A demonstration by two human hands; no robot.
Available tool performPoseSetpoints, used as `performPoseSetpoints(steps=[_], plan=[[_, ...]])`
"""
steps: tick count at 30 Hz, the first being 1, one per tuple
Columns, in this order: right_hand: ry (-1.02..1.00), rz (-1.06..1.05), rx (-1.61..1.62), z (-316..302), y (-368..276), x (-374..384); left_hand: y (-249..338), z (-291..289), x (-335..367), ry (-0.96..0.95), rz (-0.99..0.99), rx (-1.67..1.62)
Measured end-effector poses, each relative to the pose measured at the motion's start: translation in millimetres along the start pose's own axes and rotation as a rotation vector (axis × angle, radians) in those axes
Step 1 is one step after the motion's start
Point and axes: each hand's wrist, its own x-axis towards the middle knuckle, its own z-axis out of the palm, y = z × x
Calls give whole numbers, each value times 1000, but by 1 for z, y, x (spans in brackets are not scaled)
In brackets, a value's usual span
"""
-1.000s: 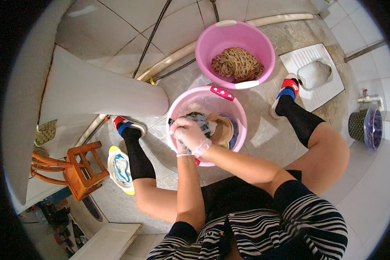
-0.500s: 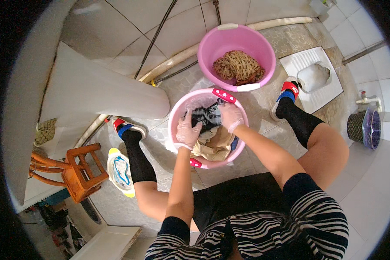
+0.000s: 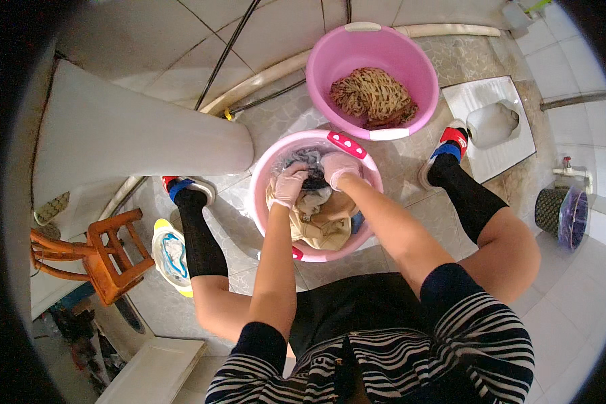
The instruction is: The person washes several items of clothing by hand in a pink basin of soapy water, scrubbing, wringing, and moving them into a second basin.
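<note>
A light pink basin (image 3: 377,202) with red handles stands on the floor between my feet, with wet clothes in it. My left hand (image 3: 289,184), in a thin clear glove, has its fingers curled into a dark and grey patterned garment (image 3: 304,159) on the basin's far side. Close by on the right, my gloved right hand (image 3: 340,168) is closed on the same garment, its fingertips partly hidden. Under and in front of both hands lies a beige garment (image 3: 324,234). A bit of blue cloth (image 3: 357,221) shows at the basin's right wall.
Behind stands a larger pink basin (image 3: 424,74) holding a brown patterned cloth (image 3: 374,94). A squat toilet (image 3: 475,151) is to the right, a white pedestal (image 3: 148,128) to the left. A wooden stool (image 3: 118,259) and a small white tub (image 3: 161,252) with a brush-like item sit left.
My hands have drawn closer together, the right moving left and down. The dark garment is now bunched between them, with more grey cloth showing. The whole view has shifted slightly.
</note>
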Motion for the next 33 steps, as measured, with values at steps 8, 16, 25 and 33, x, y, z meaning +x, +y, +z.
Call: performPoseSetpoints(steps=[8, 16, 25, 33], plan=[[595, -614, 641, -46, -108, -133, 4, -19, -45, 55, -41, -1208], [924, -505, 570, -8, -64, -95, 44, -2, -81, 138, -170, -1244], [390, -42, -192, 32, 3, -66, 36, 0, -69, 259, 201, 1156], [10, -122, -195, 41, 0, -39, 10, 25, -10, -121, 42, 1134]])
